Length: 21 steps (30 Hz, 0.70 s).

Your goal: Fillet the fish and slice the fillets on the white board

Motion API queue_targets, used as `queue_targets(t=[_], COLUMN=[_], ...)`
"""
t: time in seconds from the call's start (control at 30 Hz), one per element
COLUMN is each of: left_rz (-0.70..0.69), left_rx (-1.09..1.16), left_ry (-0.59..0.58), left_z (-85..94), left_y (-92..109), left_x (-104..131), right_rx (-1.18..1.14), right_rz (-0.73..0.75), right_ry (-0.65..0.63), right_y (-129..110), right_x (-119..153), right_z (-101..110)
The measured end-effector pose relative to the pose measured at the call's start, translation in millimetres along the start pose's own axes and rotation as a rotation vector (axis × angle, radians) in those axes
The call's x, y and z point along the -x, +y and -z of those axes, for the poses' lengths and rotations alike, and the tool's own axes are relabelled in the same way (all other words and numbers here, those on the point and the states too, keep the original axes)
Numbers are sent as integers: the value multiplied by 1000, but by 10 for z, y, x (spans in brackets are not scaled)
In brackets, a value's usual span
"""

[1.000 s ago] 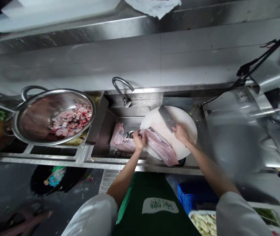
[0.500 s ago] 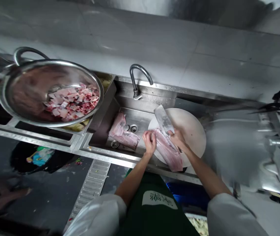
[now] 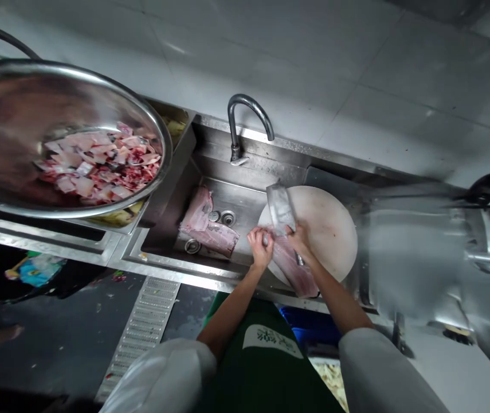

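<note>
Fish fillet [image 3: 294, 269], pink and long, lying on a round white cutting board [image 3: 330, 229] that bridges the right end of a steel sink [image 3: 210, 172], its near end hanging just over the board's front edge. Left hand [image 3: 261, 248] curled down onto the far end of the fillet, fingers pressed together and gripping the flesh, seemingly to pin it so it cannot slide. Right hand [image 3: 298, 240] closed around the handle of a cleaver [image 3: 281, 207], wide blade blurred and angled away toward the faucet [image 3: 245, 123], edge down close to the pinned end of the fish, right beside the left fingers. Both forearms bare, white sleeves and a green apron [image 3: 266, 361] below.

More pale pink fish pieces [image 3: 206, 226] resting in the sink basin near the drain, just left of the board, within easy reach. Large steel bowl [image 3: 55, 137] raised at upper left, propped over rectangular tabletop wells, holding a heap of chopped fish chunks [image 3: 98, 166], pink with red streaks; probably set close so cut pieces can go straight in. Blue crate [image 3: 309, 331] partly visible under the tabletop. Blurred steel equipment at far right, details impossible to make out. Dark wet floor and a metal drain grate [image 3: 141, 338] at lower left.
</note>
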<state>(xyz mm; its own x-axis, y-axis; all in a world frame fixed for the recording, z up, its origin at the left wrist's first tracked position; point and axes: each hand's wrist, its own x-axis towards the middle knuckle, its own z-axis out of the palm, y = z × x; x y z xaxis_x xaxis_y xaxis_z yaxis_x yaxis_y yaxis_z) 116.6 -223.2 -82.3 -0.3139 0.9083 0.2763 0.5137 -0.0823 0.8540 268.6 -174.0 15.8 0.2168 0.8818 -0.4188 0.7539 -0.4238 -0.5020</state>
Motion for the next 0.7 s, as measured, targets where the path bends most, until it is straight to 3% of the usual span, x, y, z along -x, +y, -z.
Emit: queue_targets(t=[0.23,0.43,0.6,0.7], left_rz=[56,43,32,64], left_rx=[-11,1,1,-18], left_ry=[-17,-47,-54,-44], left_z=[34,88,101,99], left_y=[1,-19,-5,25], left_x=[-9,-8,-16,-22], right_rx=[208,73,112,48], right_rz=[-204,-132,-178,-112], right_ry=[139,72,140,89], right_y=[753,856,1124,1194], right_x=[525,656,504,601], right_z=[401,185,500,512])
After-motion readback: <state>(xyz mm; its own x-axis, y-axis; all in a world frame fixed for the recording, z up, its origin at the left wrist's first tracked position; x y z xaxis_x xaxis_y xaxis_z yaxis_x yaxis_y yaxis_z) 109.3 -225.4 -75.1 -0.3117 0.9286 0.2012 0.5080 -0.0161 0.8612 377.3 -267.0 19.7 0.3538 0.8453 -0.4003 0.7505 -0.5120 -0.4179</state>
